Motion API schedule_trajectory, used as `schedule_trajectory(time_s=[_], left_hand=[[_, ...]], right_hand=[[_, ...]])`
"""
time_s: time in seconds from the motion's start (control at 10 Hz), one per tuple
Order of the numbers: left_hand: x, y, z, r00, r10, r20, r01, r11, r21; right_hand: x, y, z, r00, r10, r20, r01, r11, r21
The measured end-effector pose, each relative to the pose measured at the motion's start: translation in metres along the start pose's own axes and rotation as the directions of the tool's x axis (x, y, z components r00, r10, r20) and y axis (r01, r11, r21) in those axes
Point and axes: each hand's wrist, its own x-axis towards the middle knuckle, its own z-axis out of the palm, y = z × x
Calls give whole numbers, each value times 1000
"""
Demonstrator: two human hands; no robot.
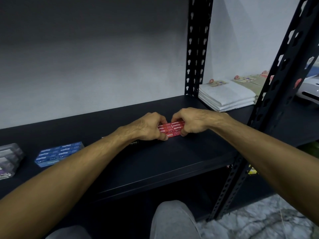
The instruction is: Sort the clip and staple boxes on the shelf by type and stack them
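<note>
Several red staple boxes [172, 129] lie side by side in a tight group on the black shelf [181, 161], near its middle. My left hand [148, 126] grips the group's left end with curled fingers, and my right hand [191, 122] grips its right end. A black staple box [134, 143] peeks out under my left wrist. Further left sits a flat block of blue staple boxes [58, 152]. Clear clip boxes [8, 159] are stacked at the far left edge.
Black perforated shelf posts stand at the back right [196, 49] and front right [269, 100]. Folded white cloths [226, 95] lie on the neighbouring shelf to the right. My grey-trousered knees [172, 221] are below the shelf's front edge.
</note>
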Motion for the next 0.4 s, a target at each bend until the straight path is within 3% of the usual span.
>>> schedule_trajectory(time_s=[0.2,0.3,0.4], left_hand=[[-10,6,-5,1000,-1,-8,2,994,112],[-41,19,-22,990,-11,-137,33,986,160],[-96,36,-21,950,90,-298,-53,990,130]], right_hand=[[-11,-2,2,998,20,-66,-22,999,-34],[-36,-12,-4,984,39,-172,-50,997,-57],[-81,-26,11,932,-2,-364,13,1000,28]])
